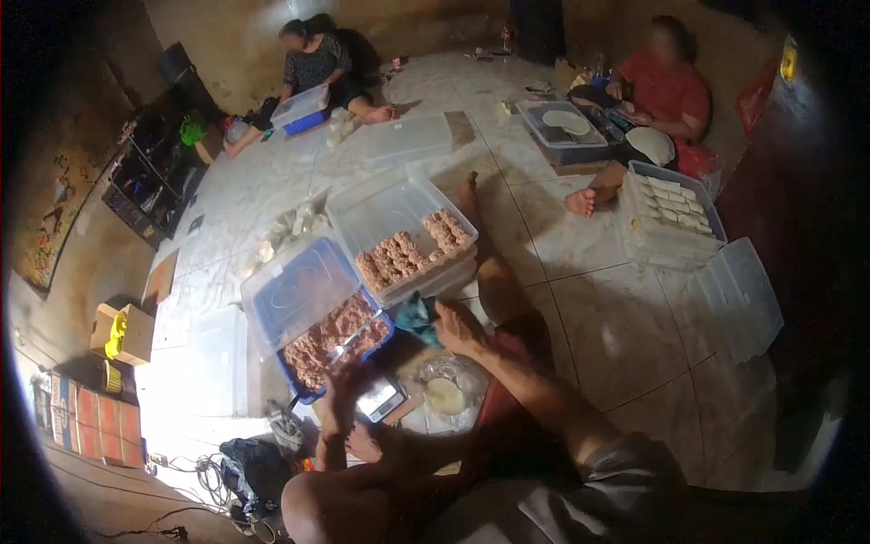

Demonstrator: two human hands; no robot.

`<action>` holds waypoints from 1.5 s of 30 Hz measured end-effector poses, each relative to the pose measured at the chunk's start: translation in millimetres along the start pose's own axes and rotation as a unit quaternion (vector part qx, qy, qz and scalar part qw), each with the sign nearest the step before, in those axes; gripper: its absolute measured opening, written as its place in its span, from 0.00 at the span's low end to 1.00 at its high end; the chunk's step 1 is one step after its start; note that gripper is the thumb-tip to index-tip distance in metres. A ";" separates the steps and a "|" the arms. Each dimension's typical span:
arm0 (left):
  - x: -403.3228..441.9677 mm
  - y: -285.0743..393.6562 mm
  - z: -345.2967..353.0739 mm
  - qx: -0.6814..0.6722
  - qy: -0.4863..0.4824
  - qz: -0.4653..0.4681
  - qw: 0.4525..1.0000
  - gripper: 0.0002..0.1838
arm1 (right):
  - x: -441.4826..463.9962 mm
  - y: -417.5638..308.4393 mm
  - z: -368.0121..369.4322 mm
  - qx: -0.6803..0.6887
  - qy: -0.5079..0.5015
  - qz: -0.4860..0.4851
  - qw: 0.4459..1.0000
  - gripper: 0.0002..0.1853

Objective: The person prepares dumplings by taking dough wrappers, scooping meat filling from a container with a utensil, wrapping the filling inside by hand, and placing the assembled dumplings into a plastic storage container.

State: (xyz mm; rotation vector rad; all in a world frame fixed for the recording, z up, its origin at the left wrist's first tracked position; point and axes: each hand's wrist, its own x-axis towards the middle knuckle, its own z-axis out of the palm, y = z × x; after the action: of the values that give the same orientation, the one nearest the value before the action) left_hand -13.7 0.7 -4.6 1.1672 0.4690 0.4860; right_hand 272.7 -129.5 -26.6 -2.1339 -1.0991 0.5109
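My right hand (460, 331) is closed on a bunched teal cloth (417, 317), beside the front corner of a clear plastic tub (362, 218) that holds rows of shaped minced-meat portions (394, 258). My left hand (341, 392) is dark and blurred at the near edge of a blue tub (292, 385); its fingers do not show clearly. Loose minced meat (317, 340) lies in the blue tub, and something pale and shiny sticks out of it near that hand. Between my hands are a small digital scale (381, 399) and a pale round stack of wrappers (446, 396) on clear plastic.
A clear lid (299, 281) partly covers the blue tub. To the right stands a tub (671, 245) of white rolls with a loose lid (741, 299). Two people sit farther back with containers. Cables (213, 476) and a black bag (254, 467) lie at lower left.
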 end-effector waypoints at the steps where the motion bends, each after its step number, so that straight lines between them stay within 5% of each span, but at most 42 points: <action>1: 4.9 19.5 4.3 -0.036 0.002 0.007 0.999 0.47 | -9.7 -25.8 -9.5 0.061 0.048 -0.066 0.995 0.21; 3: 22.2 46.8 12.4 -0.071 0.002 0.012 0.997 0.47 | -33.7 -71.2 13.6 0.137 0.054 -0.148 0.978 0.21; 6: 54.0 43.8 6.1 -0.167 -0.134 0.059 0.975 0.50 | -33.1 -124.1 97.5 0.157 0.011 -0.175 0.972 0.24; 8: 55.3 36.8 16.9 -0.172 -0.097 0.066 0.978 0.51 | -2.5 -147.1 115.6 0.164 0.039 -0.198 0.966 0.26; 9: 54.2 35.0 24.8 -0.148 -0.045 0.069 0.986 0.52 | 15.5 -158.2 110.9 0.170 0.066 -0.217 0.959 0.25; 11: 49.6 28.3 31.6 -0.060 0.051 0.076 0.994 0.53 | 28.6 -188.0 57.8 0.213 0.009 -0.047 0.976 0.24; 12: 46.5 17.9 25.8 -0.014 0.082 0.079 0.993 0.54 | 27.1 -193.5 46.8 0.180 0.131 -0.053 0.974 0.22; 13: 40.1 9.2 12.4 0.089 0.029 0.122 0.988 0.52 | 51.9 -180.6 49.7 0.138 0.147 -0.043 0.979 0.21; 14: 37.7 4.4 4.1 0.191 -0.028 0.166 0.967 0.50 | 68.3 -167.6 40.3 0.263 0.103 -0.035 0.959 0.20; 16: 34.4 54.1 20.0 0.252 -0.105 0.192 0.943 0.43 | 84.5 -142.2 52.3 0.262 0.254 -0.109 0.924 0.23; 18: 42.5 55.2 -5.8 0.313 -0.067 0.081 0.944 0.39 | 77.9 -134.3 115.2 0.435 0.180 -0.215 0.856 0.23; 19: 46.0 52.0 -25.7 0.351 -0.084 0.037 0.932 0.38 | 60.5 -131.6 109.0 0.366 0.148 -0.374 0.839 0.20; 21: 66.0 62.9 -38.2 0.398 -0.163 0.024 0.903 0.39 | 12.9 -148.7 51.4 0.510 -0.231 -0.198 0.804 0.15; 23: 66.2 95.2 -8.5 0.476 -0.154 0.184 0.846 0.38 | 17.4 -133.8 53.8 0.481 -0.299 -0.231 0.791 0.14; 24: 72.0 85.0 -21.6 0.413 -0.161 0.204 0.873 0.37 | 21.7 -124.8 51.9 0.443 -0.362 -0.269 0.775 0.15; 26: 83.5 64.8 -47.3 0.281 -0.184 0.243 0.910 0.37 | 6.2 -111.4 42.1 0.442 -0.361 -0.165 0.805 0.14; 28: 94.4 66.0 -65.7 0.146 0.073 -0.005 0.987 0.39 | -3.7 -106.0 33.4 0.493 -0.304 -0.151 0.801 0.14; 29: 89.2 59.4 -39.0 -0.059 0.171 0.142 0.973 0.37 | -16.9 -109.2 39.9 0.489 -0.238 -0.124 0.830 0.18; 32: 74.3 45.3 22.2 -0.280 0.086 0.152 0.944 0.38 | -28.8 -146.0 58.7 0.315 -0.056 -0.137 0.938 0.24; 34: 56.9 27.2 54.1 -0.140 0.173 0.153 0.963 0.45 | -0.2 -131.5 89.0 0.303 0.033 -0.083 0.949 0.27; 36: 41.1 24.6 57.7 -0.248 0.045 0.047 0.966 0.47 | 23.7 -124.7 101.3 0.283 0.096 -0.028 0.954 0.29; 40: 25.5 15.1 51.4 -0.199 -0.043 0.096 0.974 0.39 | 24.0 -109.6 65.3 0.185 0.058 0.026 0.981 0.30; 42: 14.4 1.3 39.9 -0.156 -0.008 0.161 0.974 0.33 | 13.4 -92.1 38.9 0.146 0.051 0.062 0.986 0.32; 44: 3.4 -4.9 21.1 -0.151 0.008 0.158 0.976 0.25 | 5.7 -54.3 33.8 0.181 0.160 0.042 0.969 0.30; 45: -0.2 -4.5 22.6 -0.066 0.100 0.126 0.985 0.22 | 0.7 -42.6 22.7 0.197 0.182 0.042 0.963 0.30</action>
State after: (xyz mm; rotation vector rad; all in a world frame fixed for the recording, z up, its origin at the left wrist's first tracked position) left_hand -0.2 -17.7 -1.6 1.0579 0.4561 0.8472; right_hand 235.6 -102.4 -11.8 -1.8316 -0.6415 0.3241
